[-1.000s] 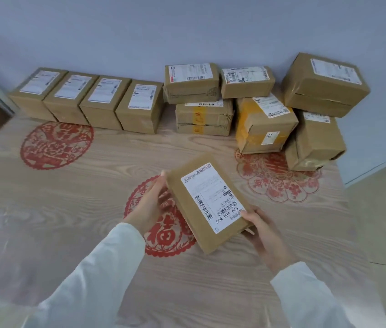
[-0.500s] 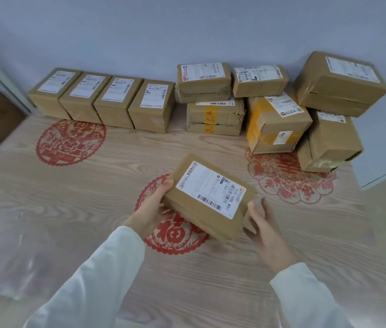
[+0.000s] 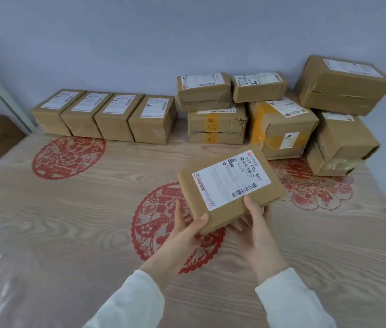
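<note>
A flat brown cardboard parcel (image 3: 246,202) with a white shipping label facing up is held above the middle of the wooden table (image 3: 69,221). My left hand (image 3: 182,235) grips its near left corner, thumb on top and fingers underneath. My right hand (image 3: 256,228) holds the near edge, thumb pressed on the top beside the barcode, fingers hidden below the parcel. Both sleeves are white.
A row of several equal brown boxes (image 3: 102,114) lines the wall at the back left. Stacked parcels (image 3: 215,110) of mixed sizes, one with yellow tape (image 3: 279,129), fill the back right. Red paper-cut decorations (image 3: 66,155) lie under the table's clear cover.
The parcel has turned in my hands, so its label now faces me lengthwise. My grip shifted from its sides to its near edge, and the parcel has moved a little to the right.
</note>
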